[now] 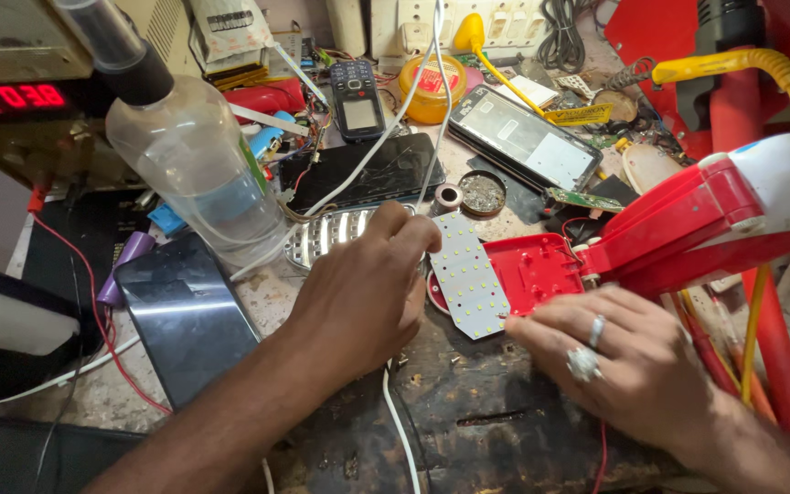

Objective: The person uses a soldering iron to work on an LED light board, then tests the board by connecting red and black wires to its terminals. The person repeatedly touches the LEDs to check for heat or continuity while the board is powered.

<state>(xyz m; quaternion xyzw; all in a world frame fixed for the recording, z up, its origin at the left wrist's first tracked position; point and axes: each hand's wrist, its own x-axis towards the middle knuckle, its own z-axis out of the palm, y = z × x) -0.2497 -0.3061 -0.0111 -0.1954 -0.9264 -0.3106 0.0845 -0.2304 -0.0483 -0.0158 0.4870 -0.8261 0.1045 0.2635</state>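
— From the head camera, what crowds the white LED board (469, 275)?

— Plenty. Just behind it sit a small round tin (484, 193) of grey grit and a dark ring (448, 196); further behind lies a cracked black phone (372, 170) with white cables (393, 119) running across it. Well to the board's left stands a clear plastic bottle (189, 165) with a dark cap, and beside that a glossy black tablet (185, 311) lying flat. A ribbed silver reflector (326, 231) peeks out just left of the board, partly hidden by the left hand.

— And the hands?

— The left hand (363, 288) is curled at the board's left edge, fingertips pinched together at its top corner — whether on the board or on the cable there, I cannot tell. The right hand (628, 357), wearing two rings, lies flat with fingers released and spread, tips touching the board's lower right corner.

— Where does the board rest?

— Tilted on the red plastic lamp housing (537, 270), which joins a red-and-white lamp body (733, 206) to the board's right. The board is flat, angular, dotted with small yellow diodes; the workbench (486, 421) under it is dark, scarred wood.
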